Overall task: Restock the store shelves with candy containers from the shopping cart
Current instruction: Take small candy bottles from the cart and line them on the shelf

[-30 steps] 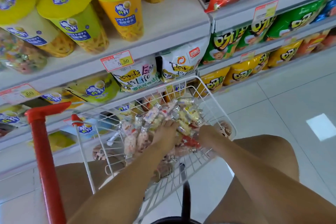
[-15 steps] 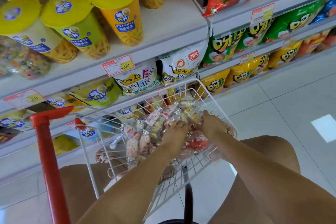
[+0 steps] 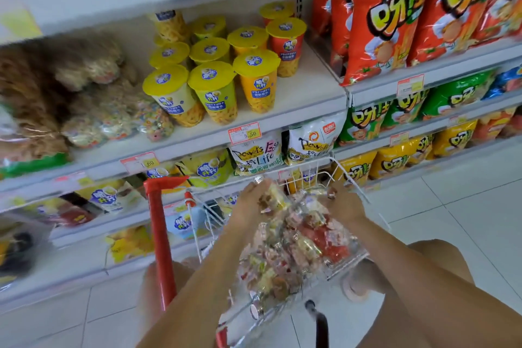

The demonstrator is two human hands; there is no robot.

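Over the cart [image 3: 350, 180], our left hand [image 3: 250, 202] and right hand [image 3: 344, 206] seemingly gripped candy bottles [image 3: 293, 243], fingers curled; loose holds risked drops.

cart [image 3: 306, 175]: white-coated wire metal | candy containers [image 3: 293, 251]: clear glossy plastic | chip bags [image 3: 381, 25]: shiny film

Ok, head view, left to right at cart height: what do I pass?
Red handle → left hand → candy containers → right hand → floor.
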